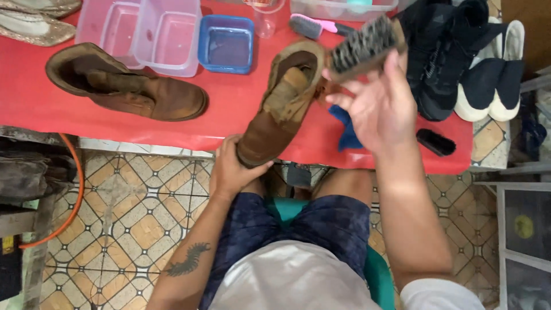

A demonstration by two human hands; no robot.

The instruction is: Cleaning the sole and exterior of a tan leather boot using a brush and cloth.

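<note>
Brown leather is what you have in hand: your left hand (232,172) clasps the toe end of a boot (281,103), which tilts up from your lap so that its open top leans over the edge of the red table (241,123). Your right hand (376,109) grips a wooden brush (363,47) with dark bristles, lifted beside the top of the boot with the bristles facing toward the boot's opening; it looks to be just off the leather, though I cannot tell for sure whether it touches. Judging by this, you are in the middle of brushing this boot, not at the start and not at the end. The leather on the upper part shows pale, dusty patches, so it seems there is brushing left to do there, while the toe in your grasp looks darker and more even. The second boot (129,86) lies on its side on the table, well apart to the left, and whether it is already brushed I cannot tell. Behind it stand a clear plastic tub (143,34) and a small blue tub (227,43). A blue cloth (347,132) lies on the table just under your right hand, and a small black brush (435,142) rests near the right edge, beside a pile of black shoes (442,51). Neither cloth nor small brush is in use now, so any wiping or polishing appears not yet done.
</note>
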